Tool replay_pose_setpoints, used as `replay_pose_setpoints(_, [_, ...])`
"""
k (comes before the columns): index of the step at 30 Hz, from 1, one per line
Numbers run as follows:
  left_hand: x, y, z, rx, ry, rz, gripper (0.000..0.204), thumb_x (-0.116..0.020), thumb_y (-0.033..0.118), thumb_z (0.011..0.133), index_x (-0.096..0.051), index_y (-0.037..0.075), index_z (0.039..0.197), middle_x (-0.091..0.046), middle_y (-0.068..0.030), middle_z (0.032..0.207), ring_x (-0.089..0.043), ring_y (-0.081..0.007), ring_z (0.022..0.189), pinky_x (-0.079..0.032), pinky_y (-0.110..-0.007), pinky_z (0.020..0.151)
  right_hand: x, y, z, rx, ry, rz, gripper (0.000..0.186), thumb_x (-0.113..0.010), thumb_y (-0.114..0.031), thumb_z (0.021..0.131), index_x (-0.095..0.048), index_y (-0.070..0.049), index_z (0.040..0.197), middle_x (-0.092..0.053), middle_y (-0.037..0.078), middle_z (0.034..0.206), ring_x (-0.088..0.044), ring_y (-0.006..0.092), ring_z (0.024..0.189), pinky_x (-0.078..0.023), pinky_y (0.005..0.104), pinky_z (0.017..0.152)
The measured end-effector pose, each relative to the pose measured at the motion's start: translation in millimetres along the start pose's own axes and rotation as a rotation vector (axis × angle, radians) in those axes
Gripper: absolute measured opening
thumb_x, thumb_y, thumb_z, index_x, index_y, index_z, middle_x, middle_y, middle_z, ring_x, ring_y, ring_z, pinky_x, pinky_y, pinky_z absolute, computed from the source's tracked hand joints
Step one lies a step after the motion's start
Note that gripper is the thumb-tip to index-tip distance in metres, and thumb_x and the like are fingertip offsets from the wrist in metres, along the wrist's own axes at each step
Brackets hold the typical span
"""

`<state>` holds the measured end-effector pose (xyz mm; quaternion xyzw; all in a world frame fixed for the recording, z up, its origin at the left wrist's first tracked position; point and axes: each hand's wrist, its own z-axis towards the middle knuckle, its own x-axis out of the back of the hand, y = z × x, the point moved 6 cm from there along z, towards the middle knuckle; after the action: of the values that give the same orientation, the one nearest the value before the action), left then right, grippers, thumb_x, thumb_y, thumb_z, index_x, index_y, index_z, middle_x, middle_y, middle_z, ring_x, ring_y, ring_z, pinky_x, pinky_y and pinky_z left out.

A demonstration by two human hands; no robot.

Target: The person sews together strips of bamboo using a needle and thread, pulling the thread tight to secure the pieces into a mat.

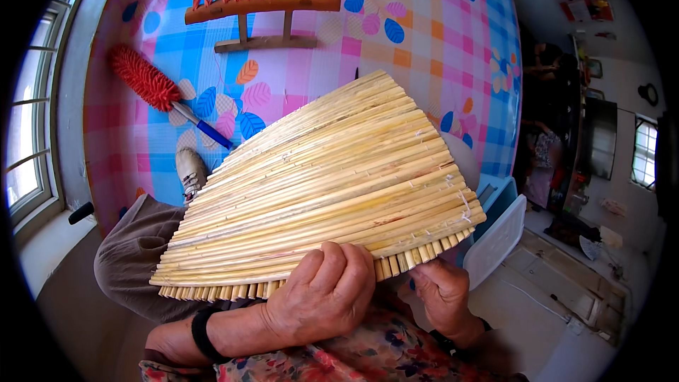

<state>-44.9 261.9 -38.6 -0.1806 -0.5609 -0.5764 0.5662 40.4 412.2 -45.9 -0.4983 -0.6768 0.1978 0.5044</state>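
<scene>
A wide mat of pale yellow straw stalks [325,177], laid side by side and stitched with white thread, lies tilted across my lap. Its stalk ends form a second layer along the near edge. My left hand [322,288] is closed over that near edge, knuckles up, gripping the stalks. Beside it, at the near right corner, my right hand [444,296] has its thumb and fingers pressed together against the mat's edge. Whatever is between those fingers is hidden. Small knots of white thread [447,182] dot the mat's right side.
A plaid, leaf-printed cover [304,71] spreads beyond the mat. On it lie a red fluffy duster [145,79] with a blue handle and a wooden stand [265,10] with red woven strips. A shoe [189,172] shows at left; a pale blue plastic bin [495,233] stands right.
</scene>
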Motion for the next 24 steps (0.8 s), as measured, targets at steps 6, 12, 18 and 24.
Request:
replay_pose_setpoints(6, [-1.2, 0.7, -1.0, 0.002, 0.0, -0.005, 0.034, -0.06, 0.007, 0.066, -0.061, -0.012, 0.095, -0.055, -0.0211, 0.093, -0.058, -0.0272, 0.079, -0.046, -0.031, 0.057, 0.6, -4.1, 4.4, 0.044, -0.017, -0.015, 0.013, -0.061, 0.005, 0.084, -0.064, 0.001, 0.096, -0.065, 0.012, 0.08, -0.063, 0.0264, 0.07, -0.047, 0.0317, 0.061])
replay_pose_setpoints(12, [-0.5, 0.2, -0.4, -0.003, -0.027, 0.003, 0.033, -0.059, 0.008, 0.067, -0.062, -0.012, 0.094, -0.054, -0.0213, 0.094, -0.058, -0.0278, 0.08, -0.046, -0.031, 0.058, 0.5, -1.4, 8.3, 0.059, -0.01, 0.0, 0.011, -0.062, 0.004, 0.084, -0.064, 0.001, 0.094, -0.065, 0.013, 0.078, -0.063, 0.0274, 0.069, -0.048, 0.0322, 0.062])
replay_pose_setpoints(18, [0.4, -0.2, -2.1, 0.005, -0.009, 0.017, 0.031, -0.059, 0.008, 0.069, -0.062, -0.011, 0.093, -0.054, -0.021, 0.095, -0.057, -0.0279, 0.081, -0.046, -0.031, 0.058, -0.7, 2.6, 11.6, 0.043, -0.061, 0.029, 0.009, -0.061, 0.004, 0.084, -0.064, 0.0, 0.092, -0.059, 0.01, 0.066, -0.059, 0.0226, 0.058, -0.045, 0.0313, 0.057])
replay_pose_setpoints(24, [1.5, -2.1, -1.4, 0.005, -0.011, 0.001, 0.031, -0.059, 0.008, 0.069, -0.062, -0.011, 0.093, -0.053, -0.0218, 0.095, -0.057, -0.0285, 0.081, -0.046, -0.031, 0.058, -0.9, 4.4, 14.1, 0.039, -0.081, 0.019, 0.01, -0.06, 0.004, 0.085, -0.064, 0.001, 0.093, -0.062, 0.011, 0.071, -0.06, 0.0246, 0.064, -0.046, 0.0321, 0.06])
